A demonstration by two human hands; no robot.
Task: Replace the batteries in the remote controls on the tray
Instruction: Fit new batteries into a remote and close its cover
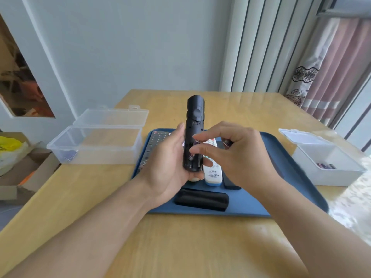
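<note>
- Nearest you on the blue tray (251, 209), a black battery cover (201, 199) lies on its own, so the back of one remote is already off.
- Your left hand (170, 169) grips the black remote (193, 137) upright above the tray, fingers curled round its lower end, the open compartment facing you.
- One battery (192, 155) sits in that compartment; the slot beside it looks unfilled, though your fingertips hide part of it.
- Your right hand (230, 151) hovers at the compartment with index and middle fingers (197, 150) stretched toward the battery, while the curled outer fingers seem to keep a second battery (227, 142) tucked in the palm.
- Judging by this, you are midway through the first remote: one cell seated or coming out, one to go, then the cover.
- Under your hands, a white remote (212, 173) and a dark slim remote (230, 183) lie on the tray, apparently untouched; a keyed black remote (152, 145) lies at the tray's far left.
- On the tabletop (180, 247), a clear box (96, 145) stands open left of the tray; its contents are hard to read.
- To the right, a white box (329, 163) stands open with several batteries in it.
</note>
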